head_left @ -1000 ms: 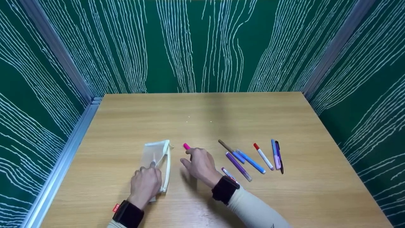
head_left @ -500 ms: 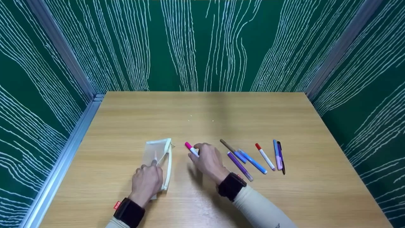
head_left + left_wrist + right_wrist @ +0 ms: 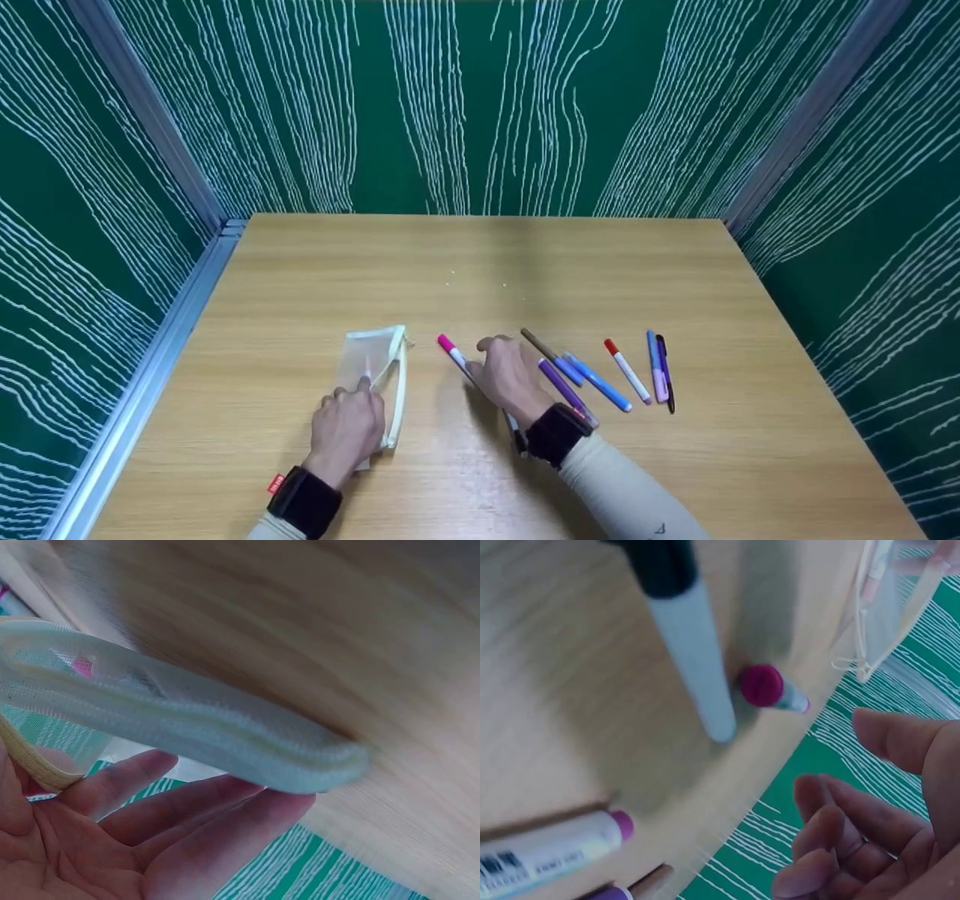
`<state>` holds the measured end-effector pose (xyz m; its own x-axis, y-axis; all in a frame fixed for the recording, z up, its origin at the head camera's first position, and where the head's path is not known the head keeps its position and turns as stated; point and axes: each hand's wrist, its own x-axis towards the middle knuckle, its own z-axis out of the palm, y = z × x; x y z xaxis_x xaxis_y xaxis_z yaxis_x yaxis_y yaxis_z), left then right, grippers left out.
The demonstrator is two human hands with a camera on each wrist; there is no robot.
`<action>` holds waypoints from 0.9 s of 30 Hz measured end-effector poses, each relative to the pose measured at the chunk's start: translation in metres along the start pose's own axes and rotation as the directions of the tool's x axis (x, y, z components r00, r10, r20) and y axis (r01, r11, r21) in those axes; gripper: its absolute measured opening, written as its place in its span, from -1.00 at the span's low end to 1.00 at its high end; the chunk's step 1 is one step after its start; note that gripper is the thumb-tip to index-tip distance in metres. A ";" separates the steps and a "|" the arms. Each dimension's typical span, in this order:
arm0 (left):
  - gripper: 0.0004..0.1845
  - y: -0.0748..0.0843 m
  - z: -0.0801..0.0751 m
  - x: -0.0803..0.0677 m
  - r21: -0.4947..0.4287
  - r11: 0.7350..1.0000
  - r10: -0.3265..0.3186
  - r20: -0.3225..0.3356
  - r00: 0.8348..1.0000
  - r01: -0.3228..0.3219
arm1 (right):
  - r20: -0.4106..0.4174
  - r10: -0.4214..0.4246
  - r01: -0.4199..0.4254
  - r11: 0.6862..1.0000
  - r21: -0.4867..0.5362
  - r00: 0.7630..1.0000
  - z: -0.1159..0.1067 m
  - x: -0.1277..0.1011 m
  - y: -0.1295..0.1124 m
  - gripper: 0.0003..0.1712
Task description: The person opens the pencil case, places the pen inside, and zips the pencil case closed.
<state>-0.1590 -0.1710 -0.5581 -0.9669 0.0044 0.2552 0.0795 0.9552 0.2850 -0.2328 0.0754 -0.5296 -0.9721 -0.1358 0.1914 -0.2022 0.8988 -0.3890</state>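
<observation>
**Right hand poised, fingers parted, by two pens near a mesh pouch**

Right wrist view: The right hand [image 3: 877, 825] has its thumb well clear of loosely bent fingers, with nothing between them. On the table [image 3: 562, 720], to one side of the pouch [image 3: 889, 615], lie a black-capped pen [image 3: 686, 652] and, just beside its white end, a pink pen [image 3: 763, 686]. A pinch at mid-barrel should give the steadiest hold; the two are so close that a wide grasp could drag both.

Left wrist view: The left hand [image 3: 150, 817] supports the pouch. Three fingers lie almost straight along its underside, touching it, while its yellowish edge seems pinched at the thumb side, a spot mostly out of frame. A pink patch shows through the mesh; what it is, I cannot tell. A light hold probably suits such limp fabric, so the mouth does not collapse.

Head view: The pouch's gaping mouth faces the right hand, with the pink pen between. Further right of the pouch lie a purple pen [image 3: 556, 379], a red-capped pen [image 3: 624, 366] and others. The table is pale and wood-grained, with tiny specks beyond the pouch. Green walls [image 3: 364, 135] with wavy white lines rise behind the pouch and to either side, with metal posts [image 3: 150, 124] at the corners.
</observation>
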 end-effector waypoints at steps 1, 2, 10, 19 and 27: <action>-0.69 0.000 0.000 0.000 -0.003 1.000 -0.006 0.007 1.000 0.006 | 0.013 -0.005 0.005 1.000 -0.006 1.000 0.002 -0.001 -0.001 -0.70; -0.68 0.000 0.000 0.000 -0.005 1.000 -0.012 0.015 1.000 0.012 | 0.028 -0.011 0.011 1.000 -0.011 1.000 0.004 -0.001 -0.001 -0.74; -0.67 0.000 -0.001 0.001 -0.020 1.000 -0.018 0.026 1.000 0.018 | 0.085 -0.001 0.009 0.996 -0.093 0.996 0.019 0.001 -0.005 -0.73; -0.73 0.001 0.001 -0.002 -0.022 0.999 0.030 -0.096 0.995 -0.032 | 0.079 -0.017 0.033 0.979 -0.203 0.997 0.022 0.003 -0.009 -0.66; -0.70 0.000 0.000 0.000 -0.026 1.000 -0.012 -0.015 1.000 0.012 | 0.097 -0.017 0.026 0.995 -0.095 0.995 0.015 0.000 -0.013 -0.72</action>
<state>-0.1588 -0.1712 -0.5580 -0.9639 -0.0121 0.2658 0.0742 0.9471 0.3123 -0.2317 0.0569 -0.5383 -0.9755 -0.1906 0.1097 -0.2152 0.9305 -0.2966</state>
